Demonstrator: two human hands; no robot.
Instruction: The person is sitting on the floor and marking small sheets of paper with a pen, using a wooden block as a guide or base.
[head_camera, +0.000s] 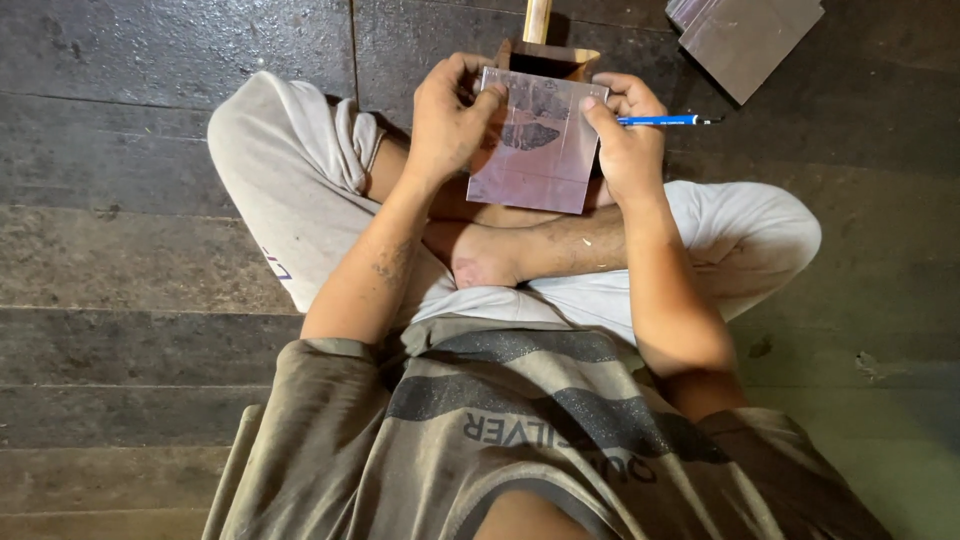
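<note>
Silvery metal sheet (535, 145), blue pen (660, 120)

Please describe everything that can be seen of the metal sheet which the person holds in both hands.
The metal sheet is a thin, roughly rectangular plate, shiny and pinkish-grey, with a dark smudged patch near its middle and a faint crease lower down. It is tilted, with its top edge resting against a wooden block. The left hand grips its left edge; the right hand, also holding a blue pen, touches its right edge.
</note>
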